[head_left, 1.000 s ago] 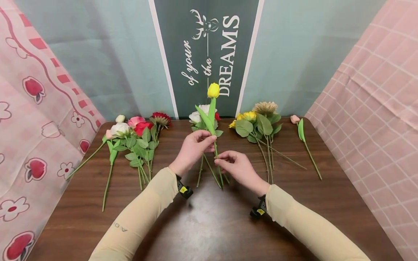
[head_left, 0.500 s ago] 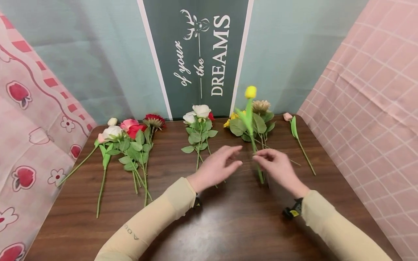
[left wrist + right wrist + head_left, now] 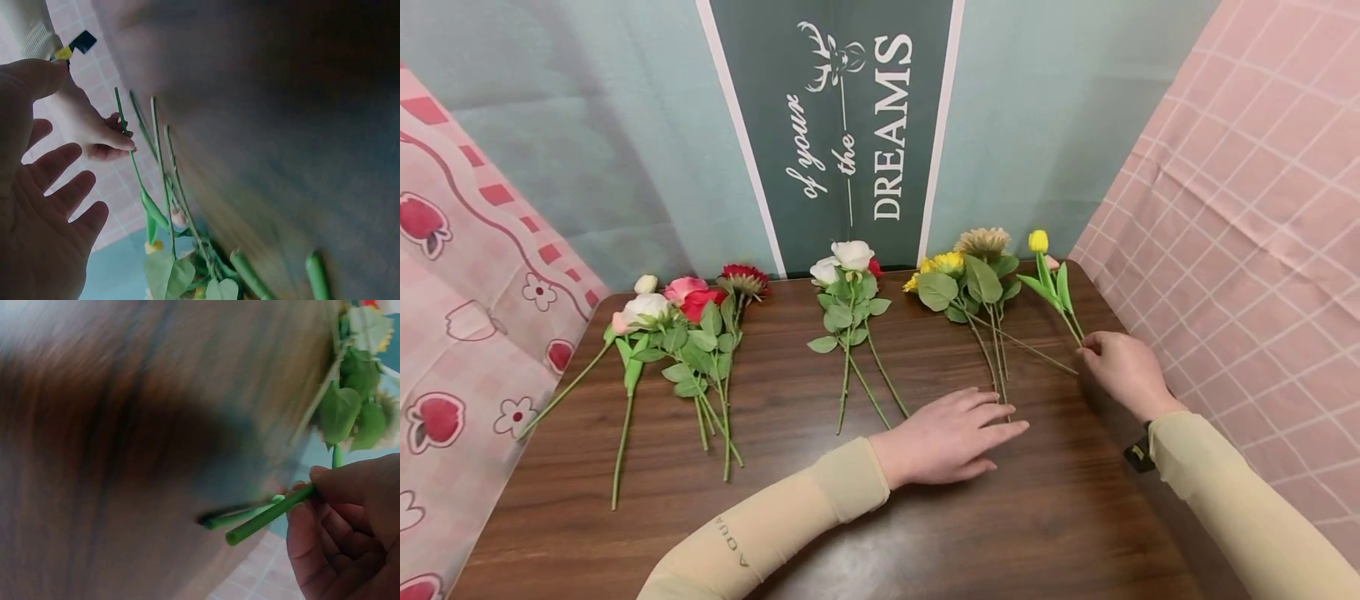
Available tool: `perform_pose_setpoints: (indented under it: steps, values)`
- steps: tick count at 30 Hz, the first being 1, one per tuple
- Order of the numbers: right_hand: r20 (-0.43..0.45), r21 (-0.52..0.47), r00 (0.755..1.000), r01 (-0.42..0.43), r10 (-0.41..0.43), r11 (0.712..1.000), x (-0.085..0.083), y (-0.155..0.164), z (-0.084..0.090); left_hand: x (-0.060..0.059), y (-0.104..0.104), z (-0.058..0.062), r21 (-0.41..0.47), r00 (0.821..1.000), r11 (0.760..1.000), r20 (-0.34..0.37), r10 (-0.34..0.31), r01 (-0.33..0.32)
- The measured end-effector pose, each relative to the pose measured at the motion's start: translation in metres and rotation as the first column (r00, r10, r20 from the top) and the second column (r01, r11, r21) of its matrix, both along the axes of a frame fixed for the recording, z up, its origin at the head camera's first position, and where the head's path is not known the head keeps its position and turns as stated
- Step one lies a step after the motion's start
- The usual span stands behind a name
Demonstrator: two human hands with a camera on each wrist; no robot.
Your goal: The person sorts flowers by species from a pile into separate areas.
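Wood table (image 3: 925,533), teal backdrop | right hand (image 3: 1123,371) pinches yellow tulip (image 3: 1051,279) | left hand (image 3: 951,433) flat, empty

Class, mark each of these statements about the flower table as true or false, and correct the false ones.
1. The right hand pinches the yellow tulip by its stem. True.
2. The left hand grips a rose. False: it lies flat and open on the table, holding nothing.
3. The yellow tulip is at the table's right end. True.
4. The white roses lie at the far left. False: they lie in the middle, below the sign.
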State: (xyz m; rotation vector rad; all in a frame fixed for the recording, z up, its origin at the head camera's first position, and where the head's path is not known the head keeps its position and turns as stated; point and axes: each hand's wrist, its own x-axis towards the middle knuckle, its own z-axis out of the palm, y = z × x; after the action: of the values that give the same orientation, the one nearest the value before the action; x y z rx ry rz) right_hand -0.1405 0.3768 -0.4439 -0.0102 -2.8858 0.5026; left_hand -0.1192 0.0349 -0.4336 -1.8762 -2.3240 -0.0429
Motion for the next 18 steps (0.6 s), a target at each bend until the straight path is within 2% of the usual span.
perform_pose_setpoints:
  steps: [4,8,18]
  values:
    - [0.052,0.036,0.999,-0.015,0.014,0.999,-0.004,0.009,-0.013,0.004,0.0,-0.005,-0.013,1.0,1.0,0.01,-0.017,0.017]
    - [0.067,0.05,0.998,-0.022,0.018,0.999,-0.007,0.015,-0.02,0.005,-0.002,-0.007,-0.016,1.0,1.0,0.022,-0.012,0.012]
    - [0.058,0.015,0.998,-0.001,0.0,1.0,-0.004,0.016,-0.021,-0.001,-0.008,-0.01,0.002,0.998,1.0,0.066,-0.003,0.003]
